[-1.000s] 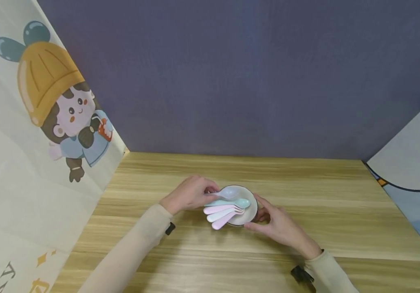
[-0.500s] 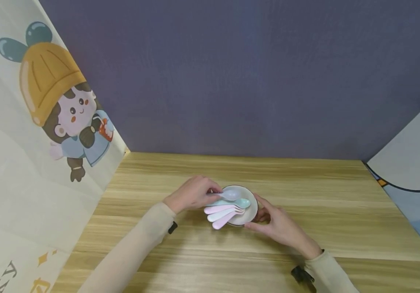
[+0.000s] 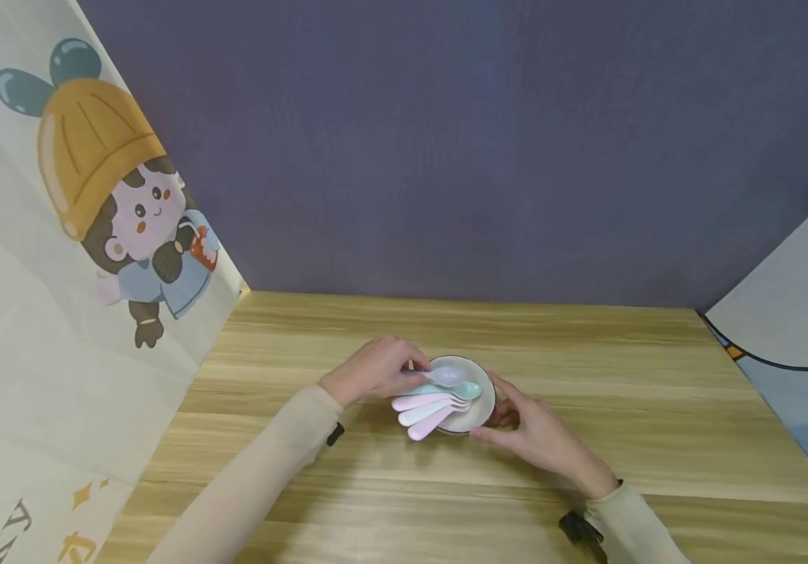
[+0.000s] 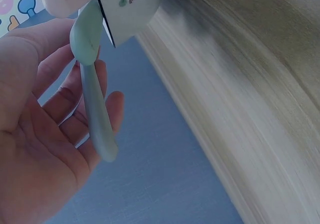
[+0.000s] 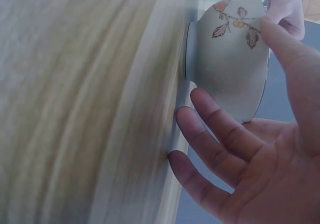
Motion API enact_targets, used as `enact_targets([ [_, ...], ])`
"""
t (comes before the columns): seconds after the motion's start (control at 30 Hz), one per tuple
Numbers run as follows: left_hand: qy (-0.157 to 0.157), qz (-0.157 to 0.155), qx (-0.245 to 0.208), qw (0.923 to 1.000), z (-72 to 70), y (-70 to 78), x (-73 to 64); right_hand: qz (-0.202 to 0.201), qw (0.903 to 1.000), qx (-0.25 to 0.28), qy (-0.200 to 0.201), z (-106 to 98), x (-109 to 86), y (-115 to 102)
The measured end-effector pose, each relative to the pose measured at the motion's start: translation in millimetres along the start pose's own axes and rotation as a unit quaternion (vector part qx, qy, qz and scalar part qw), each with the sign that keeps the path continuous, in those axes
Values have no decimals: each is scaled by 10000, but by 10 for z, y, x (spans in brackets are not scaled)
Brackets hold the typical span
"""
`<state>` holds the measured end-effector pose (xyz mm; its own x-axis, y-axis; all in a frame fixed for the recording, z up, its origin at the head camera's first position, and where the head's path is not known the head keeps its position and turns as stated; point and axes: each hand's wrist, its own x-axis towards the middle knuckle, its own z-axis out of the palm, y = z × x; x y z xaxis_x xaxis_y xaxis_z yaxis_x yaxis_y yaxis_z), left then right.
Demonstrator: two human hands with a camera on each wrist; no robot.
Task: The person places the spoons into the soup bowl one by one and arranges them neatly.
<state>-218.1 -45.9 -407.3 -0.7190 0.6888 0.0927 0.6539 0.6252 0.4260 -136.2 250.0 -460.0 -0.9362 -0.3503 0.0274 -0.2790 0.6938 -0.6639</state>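
Note:
A small white bowl [image 3: 477,417] with a dark rim and painted leaves stands on the wooden table. Between thumb and fingers my left hand [image 3: 378,370] pinches a pale lavender spoon [image 3: 449,376], its head over the bowl's far left side. Just beside it a mint green spoon [image 3: 470,390] lies across the rim; in the left wrist view its handle [image 4: 97,111] passes in front of my fingers. Pink and white spoon handles [image 3: 418,417] fan out over the left rim. My right hand [image 3: 538,431] grips the bowl's right side, thumb and index finger spread along the rim.
The wood-grain table [image 3: 629,376] reaches back to a dark blue-grey wall panel [image 3: 474,157]. Printed cartoon panels stand at left [image 3: 16,313] and right [image 3: 798,337]. Dark straps with small black pieces sit at both wrists.
My left hand has shifted slightly right, carrying the lavender spoon's head farther over the bowl. The right hand, the bowl and the other spoons stay in place.

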Motion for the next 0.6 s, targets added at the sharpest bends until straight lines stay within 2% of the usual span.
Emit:
enact_targets([
  [0.6,-61,102,26,9999,17,56,76,57,10000,-37,-11,-5,-2,8],
])
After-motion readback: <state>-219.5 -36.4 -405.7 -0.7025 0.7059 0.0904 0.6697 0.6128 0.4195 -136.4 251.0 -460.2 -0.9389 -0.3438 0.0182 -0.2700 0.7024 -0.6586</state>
